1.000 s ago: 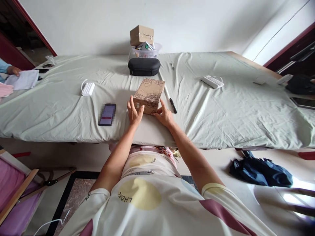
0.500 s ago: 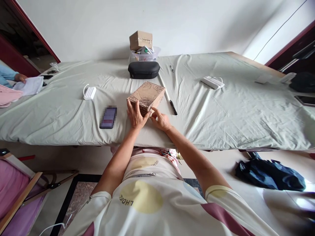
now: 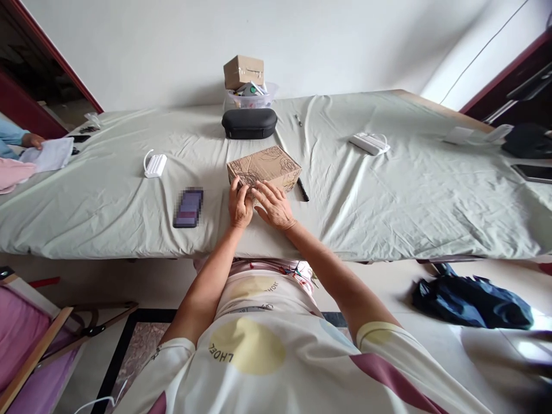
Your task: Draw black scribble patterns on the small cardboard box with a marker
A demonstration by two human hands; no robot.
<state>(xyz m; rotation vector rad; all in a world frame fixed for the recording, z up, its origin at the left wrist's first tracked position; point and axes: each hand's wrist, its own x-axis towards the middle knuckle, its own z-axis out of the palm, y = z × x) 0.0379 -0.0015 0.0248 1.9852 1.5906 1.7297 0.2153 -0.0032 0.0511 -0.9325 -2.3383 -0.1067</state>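
A brown cardboard box (image 3: 266,167) printed with dark looping scribbles lies closed on the cloth in front of me. My left hand (image 3: 240,206) grips its near left edge, fingertips bent over the top and the palm against the near side. On the near edge rests my right hand (image 3: 273,204), its fingers stretched out and apart over the top. Both hands nearly meet at the middle of that edge and hide most of the near side. Just right of the box lies a black marker pen (image 3: 303,190), partly hidden by it.
A phone (image 3: 188,208) and a white power strip (image 3: 156,165) lie left; another white power strip (image 3: 369,143) lies right. Behind the box are a black case (image 3: 249,123) and a plastic bin (image 3: 259,101) topped by a smaller carton (image 3: 244,72). Another person's hand (image 3: 33,141) is far left.
The box has turned, bringing a longer side towards me. My right hand has gone from bent fingers at the corner to spread fingers on the near edge; my left hand stays on the box.
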